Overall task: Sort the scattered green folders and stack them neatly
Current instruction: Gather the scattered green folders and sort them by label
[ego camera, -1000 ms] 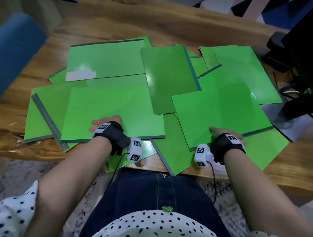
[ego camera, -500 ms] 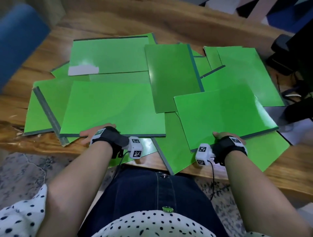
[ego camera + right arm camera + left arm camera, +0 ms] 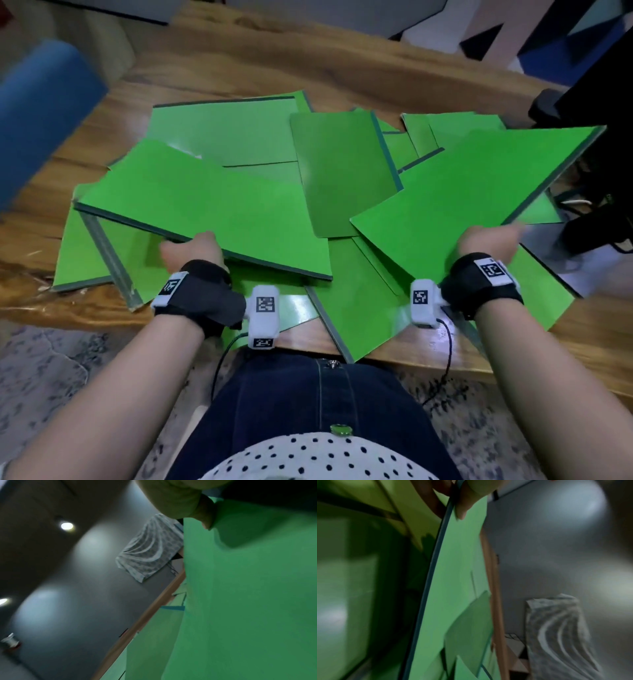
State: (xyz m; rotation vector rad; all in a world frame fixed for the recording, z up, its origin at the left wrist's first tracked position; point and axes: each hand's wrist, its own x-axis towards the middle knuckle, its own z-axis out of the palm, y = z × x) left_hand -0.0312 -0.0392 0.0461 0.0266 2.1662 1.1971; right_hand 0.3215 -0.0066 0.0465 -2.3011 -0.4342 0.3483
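Several green folders lie scattered and overlapping on the wooden table (image 3: 212,72). My left hand (image 3: 191,248) grips the near edge of a large green folder (image 3: 205,209), lifted and tilted off the pile. In the left wrist view my thumb (image 3: 464,507) lies on its top face and fingers under its dark edge (image 3: 435,563). My right hand (image 3: 486,241) grips the near edge of another green folder (image 3: 472,192), raised with its far corner up to the right. The right wrist view shows a thumb (image 3: 205,515) pressed on that folder (image 3: 248,595). A darker green folder (image 3: 342,174) lies between them.
A blue rounded object (image 3: 37,113) stands at the far left. Dark gear and cables (image 3: 596,219) sit at the table's right end. The table's near edge (image 3: 411,363) runs just above my lap, with one folder corner overhanging it.
Both hands have closed on the near edges of their folders and lifted them off the pile. The left folder tilts up at its left end, the right one rises toward the right.
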